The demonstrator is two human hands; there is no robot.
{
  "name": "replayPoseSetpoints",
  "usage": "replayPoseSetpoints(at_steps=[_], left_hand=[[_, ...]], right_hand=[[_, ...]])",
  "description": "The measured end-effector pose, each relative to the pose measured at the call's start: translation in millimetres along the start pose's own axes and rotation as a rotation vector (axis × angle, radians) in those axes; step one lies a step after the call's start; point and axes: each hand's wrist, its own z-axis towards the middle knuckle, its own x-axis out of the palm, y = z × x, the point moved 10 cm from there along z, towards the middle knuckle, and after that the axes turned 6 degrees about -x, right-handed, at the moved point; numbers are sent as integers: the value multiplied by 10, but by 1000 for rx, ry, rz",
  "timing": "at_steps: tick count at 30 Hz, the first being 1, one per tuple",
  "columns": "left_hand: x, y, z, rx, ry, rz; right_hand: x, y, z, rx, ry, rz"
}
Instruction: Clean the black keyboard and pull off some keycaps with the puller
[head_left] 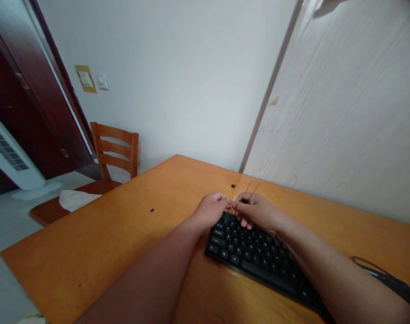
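Observation:
A black keyboard [248,252] lies at an angle on the wooden table. Over its far left corner, my right hand [255,209] is closed on a wire keycap puller [254,185], whose thin loop sticks up past the fingers and whose dark middle shows between them. My left hand [213,208] is at the same corner, fingers pinched close to the right fingertips; what they hold, if anything, is too small to make out. A small black keycap [233,185] sits just beyond the hands. Another small black piece [152,210] lies farther left.
The table [123,243] meets a wall and a pale panel [333,117] at the back. A wooden chair [115,148] with white cloth [77,200] stands left. A white tower fan [12,157] is beyond. A cable [373,261] and a dark object [397,285] lie at right.

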Motion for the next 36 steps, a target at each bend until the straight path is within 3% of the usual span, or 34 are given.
replayPoseSetpoints(at_steps=[6, 12, 20, 30, 36], left_hand=[[9, -19, -3, 11, 6, 5], [20, -16, -13, 3, 12, 5], [34, -13, -26, -18, 18, 11], [44, 4, -20, -2, 36, 31], [51, -5, -11, 5, 36, 59]], right_hand=[[-19, -18, 17, -7, 24, -26], [-12, 40, -26, -71, 229, -62], [-39, 313, -82, -322, 264, -200], [-37, 261, -69, -341, 247, -344], [3, 112, -48, -142, 188, -294]])
